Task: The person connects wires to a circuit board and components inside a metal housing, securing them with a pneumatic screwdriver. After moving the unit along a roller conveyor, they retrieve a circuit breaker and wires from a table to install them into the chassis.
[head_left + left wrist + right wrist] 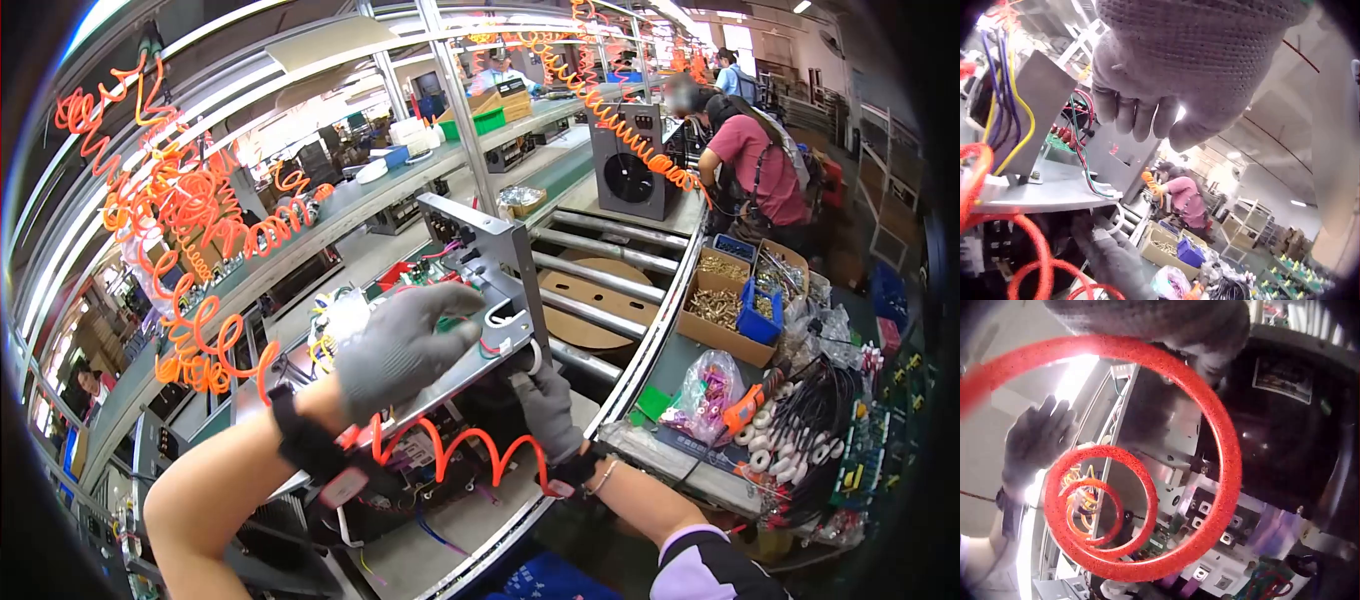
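A grey metal chassis (528,275) with an upright end plate, circuit boards and coloured wires is tilted over a dark unit lying below. My gloved left hand (405,335) is over the chassis's near side, fingers bent loosely and thumb apart, with nothing between them; the left wrist view shows the same hand (1172,75) from beneath. At the chassis's lower right corner is my gloved right hand (548,408), its fingertips up under the edge beside a white cable loop (1120,220). Those fingertips are partly hidden, and I cannot tell whether they pinch the cable.
A red coiled hose (440,450) crosses between my wrists. Metal rollers (600,300) run beyond the chassis toward a black speaker-like cabinet (630,165). On the right bench are a cardboard box (725,338) of brass parts, blue bins (760,312) and black cables (815,420). A person in pink (760,170) works farther along.
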The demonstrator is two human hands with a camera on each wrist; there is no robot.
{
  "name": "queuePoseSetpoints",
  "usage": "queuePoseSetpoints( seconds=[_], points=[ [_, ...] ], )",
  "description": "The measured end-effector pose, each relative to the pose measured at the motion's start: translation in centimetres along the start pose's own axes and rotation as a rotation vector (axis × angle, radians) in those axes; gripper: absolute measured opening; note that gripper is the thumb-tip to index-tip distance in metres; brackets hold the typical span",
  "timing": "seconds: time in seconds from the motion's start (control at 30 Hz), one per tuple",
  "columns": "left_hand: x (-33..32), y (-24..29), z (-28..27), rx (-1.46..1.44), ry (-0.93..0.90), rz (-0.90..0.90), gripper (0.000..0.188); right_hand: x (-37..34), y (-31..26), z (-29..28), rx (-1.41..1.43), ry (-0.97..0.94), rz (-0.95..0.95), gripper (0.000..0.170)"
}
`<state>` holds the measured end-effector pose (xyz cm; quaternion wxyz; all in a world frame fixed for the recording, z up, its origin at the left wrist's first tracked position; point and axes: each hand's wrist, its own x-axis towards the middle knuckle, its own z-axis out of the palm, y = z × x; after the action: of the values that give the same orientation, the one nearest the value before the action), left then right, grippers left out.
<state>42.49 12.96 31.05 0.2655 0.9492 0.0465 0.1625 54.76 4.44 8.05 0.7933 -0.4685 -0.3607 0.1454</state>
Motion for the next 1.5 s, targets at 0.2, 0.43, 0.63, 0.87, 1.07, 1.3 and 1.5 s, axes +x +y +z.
queuePoseSetpoints(
  seconds=[0.2, 0.43, 0.63, 0.87, 1.07, 1.3, 1.5],
  points=[
    [5.5, -3.9, 4.7, 0.329, -0.021, -0.097, 0.035, 1.3, 1.6, 2.2, 0.039, 0.190, 0.003, 0.022],
    [7.6, -7.5, 6.7, 0.373, 0.006, -0.199, 0.044, 2.4, 1.9, 4.6, 0.515, 0.430, 0.164, 0.024],
    [7.7, -6.4, 5.8, 0.299, -0.092, -0.186, 0.036, 2.5, 2.9, 3.3, 0.841, 0.229, 0.297, 0.021],
    [7.8, -5.6, 5.9, 0.388, -0.130, -0.187, 0.034, 4.7, 3.9, 2.6, 1.153, 0.035, 0.383, 0.033],
    [8.3, -7.1, 7.1, 0.244, -0.042, -0.139, 0.031, 4.9, 2.1, 1.8, 1.139, -0.188, 0.301, 0.037],
    [11.4, -10.1, 1.3, 0.387, 0.687, 0.030, 0.020, 1.6, -2.0, -2.7, 0.555, -0.533, 0.584, 0.057],
    [3.7, -8.8, -6.5, -0.117, 0.706, -0.307, 0.023, -2.1, -5.7, -10.6, 0.482, -0.413, 0.489, 0.048]
  ],
)
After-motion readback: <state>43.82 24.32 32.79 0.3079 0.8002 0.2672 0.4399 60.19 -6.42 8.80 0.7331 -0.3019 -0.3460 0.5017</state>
